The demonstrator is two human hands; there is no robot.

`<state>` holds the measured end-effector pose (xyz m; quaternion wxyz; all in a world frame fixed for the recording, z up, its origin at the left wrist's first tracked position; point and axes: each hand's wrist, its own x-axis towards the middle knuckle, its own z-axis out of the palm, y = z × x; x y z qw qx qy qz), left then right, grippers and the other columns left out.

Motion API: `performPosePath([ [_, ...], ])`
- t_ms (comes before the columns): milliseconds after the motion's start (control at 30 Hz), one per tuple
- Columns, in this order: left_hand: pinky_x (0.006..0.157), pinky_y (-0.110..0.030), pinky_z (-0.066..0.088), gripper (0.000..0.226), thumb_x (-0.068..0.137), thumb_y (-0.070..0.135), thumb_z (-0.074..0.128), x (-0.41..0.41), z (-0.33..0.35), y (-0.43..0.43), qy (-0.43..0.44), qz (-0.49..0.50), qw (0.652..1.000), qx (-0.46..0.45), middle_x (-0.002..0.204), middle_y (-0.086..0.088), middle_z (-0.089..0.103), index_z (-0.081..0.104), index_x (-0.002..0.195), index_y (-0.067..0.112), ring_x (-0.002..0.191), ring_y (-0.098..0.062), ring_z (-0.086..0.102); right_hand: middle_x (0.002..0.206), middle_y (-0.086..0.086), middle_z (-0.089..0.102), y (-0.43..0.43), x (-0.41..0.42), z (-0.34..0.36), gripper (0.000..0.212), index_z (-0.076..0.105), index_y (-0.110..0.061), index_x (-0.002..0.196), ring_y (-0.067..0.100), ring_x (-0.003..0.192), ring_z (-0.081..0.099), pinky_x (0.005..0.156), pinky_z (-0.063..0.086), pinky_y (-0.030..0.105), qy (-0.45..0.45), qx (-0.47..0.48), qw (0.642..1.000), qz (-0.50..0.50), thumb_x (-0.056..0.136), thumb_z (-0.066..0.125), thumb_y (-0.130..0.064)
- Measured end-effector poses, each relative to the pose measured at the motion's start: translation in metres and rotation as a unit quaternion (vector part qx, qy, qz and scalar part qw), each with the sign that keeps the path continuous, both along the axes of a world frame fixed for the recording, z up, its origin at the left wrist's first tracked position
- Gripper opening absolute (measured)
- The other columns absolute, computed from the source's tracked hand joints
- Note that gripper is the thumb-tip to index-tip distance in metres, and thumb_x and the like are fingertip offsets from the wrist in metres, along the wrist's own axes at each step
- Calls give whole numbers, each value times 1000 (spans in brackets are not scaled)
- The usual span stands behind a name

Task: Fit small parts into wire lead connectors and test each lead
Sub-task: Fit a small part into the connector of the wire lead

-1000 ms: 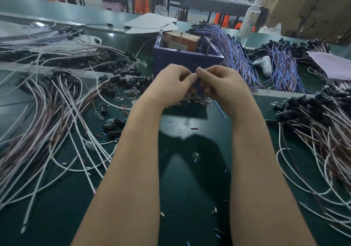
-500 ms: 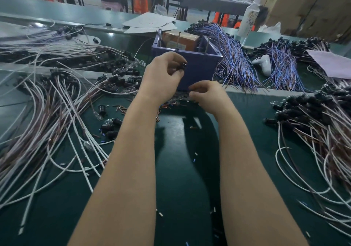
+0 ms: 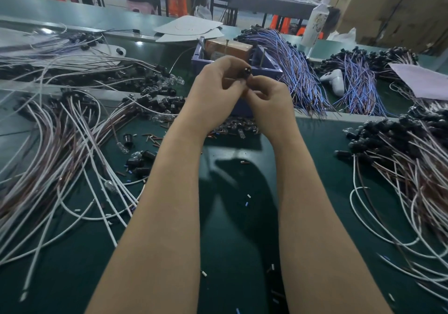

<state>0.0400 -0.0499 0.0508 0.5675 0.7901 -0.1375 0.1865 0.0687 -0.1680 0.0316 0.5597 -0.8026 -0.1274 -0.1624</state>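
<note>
Above the table (image 3: 230,253), the small black connector (image 3: 246,72) is pinched in the left hand (image 3: 218,90)'s grip. It looks light and stiff, best held by its body. The right hand (image 3: 269,98) curls just beneath; whether its grip holds a part I cannot tell. The wire is hidden.

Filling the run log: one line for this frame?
left hand: holds black connector | right hand: pinching at connector, contents unclear | stage: fitting
</note>
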Motion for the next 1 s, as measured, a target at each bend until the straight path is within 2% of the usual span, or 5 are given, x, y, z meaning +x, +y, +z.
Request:
performPosePath([
  [267, 92, -22, 50, 25, 94, 0, 48, 0, 5, -4, -8, 6, 999, -40, 100, 0, 68, 61, 114, 5, 92, -6, 63, 85, 7, 68, 4, -6, 2, 16, 69, 1, 98, 6, 72, 59, 73, 46, 28, -10, 14, 1000, 21, 90, 55, -3],
  [367, 92, -28, 51, 18, 91, 6, 57, 1, 2, -5, -16, 20, 999, -47, 98, 0, 68, 63, 107, 10, 93, -10, 64, 85, 6, 68, 6, -5, 2, 13, 66, -3, 94, 15, 78, 61, 80, 50, 36, -25, -24, 999, -4, 90, 54, -6],
  [567, 91, -35, 52, 16, 87, 8, 63, 5, -6, -3, -6, 66, 998, -21, 93, 1, 69, 64, 102, 12, 90, -14, 67, 89, 4, 70, 5, -5, -1, 11, 65, -8, 97, 17, 85, 66, 81, 52, 34, -34, -58, 997, -26, 91, 57, -11],
  [733, 93, -37, 52, 19, 86, 2, 59, 3, -6, -1, 3, 42, 999, -22, 96, -1, 68, 64, 100, 13, 92, -16, 68, 83, 3, 71, 4, -7, -2, 12, 72, -8, 93, 8, 73, 61, 72, 47, 20, -84, -66, 992, -63, 88, 61, -11],
  [1000, 89, -32, 53, 21, 84, 0, 56, 1, -7, 0, 0, 9, 1000, -2, 94, 0, 68, 64, 98, 14, 86, -12, 65, 69, 0, 60, 5, -8, -12, 10, 67, -4, 87, 19, 63, 53, 63, 42, 30, -132, -86, 983, -94, 89, 58, -8],
])
